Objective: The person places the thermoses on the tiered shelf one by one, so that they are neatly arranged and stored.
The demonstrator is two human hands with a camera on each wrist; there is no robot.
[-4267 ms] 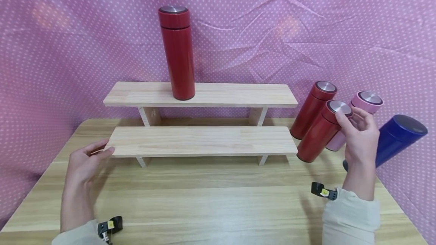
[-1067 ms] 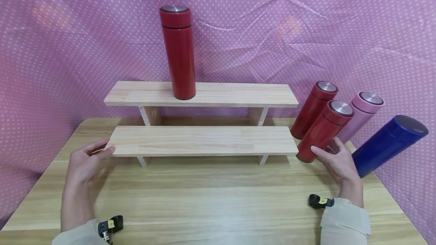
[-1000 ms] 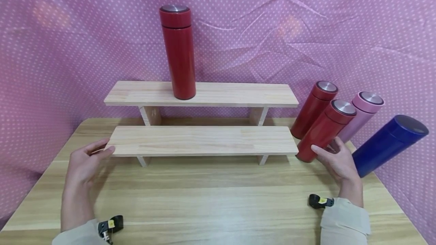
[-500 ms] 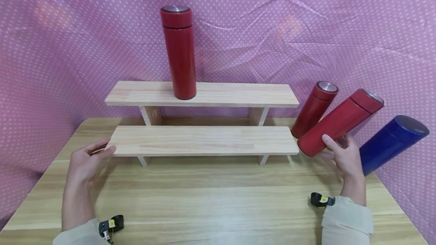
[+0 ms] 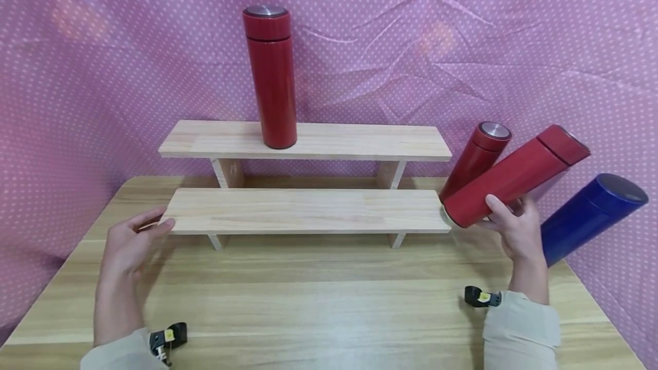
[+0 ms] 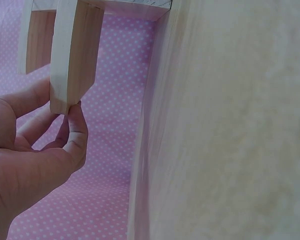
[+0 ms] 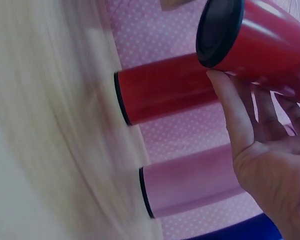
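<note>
A pink polka-dot cloth (image 5: 360, 44) backs a wood-grain table (image 5: 308, 307), where a pale two-tier wooden shelf (image 5: 308, 210) carries an upright tall red cylindrical flask (image 5: 271, 84) on top. A glossy red cylindrical flask (image 5: 506, 181), tilted and clear of the table near the shelf's right end, is gripped in a person's right hand (image 5: 521, 233); the left hand (image 5: 125, 244) pinches the shelf's lower left end.

Head view: bright, even light; pale glare on the tabletop (image 5: 344, 324), a soft shadow beside the right sleeve (image 5: 521, 330), edge distortion slanting the blue flask (image 5: 591, 221). Wrist views: dimmer, tabletop blurred; whitish highlights on the tilted red flask (image 7: 277, 47).
</note>
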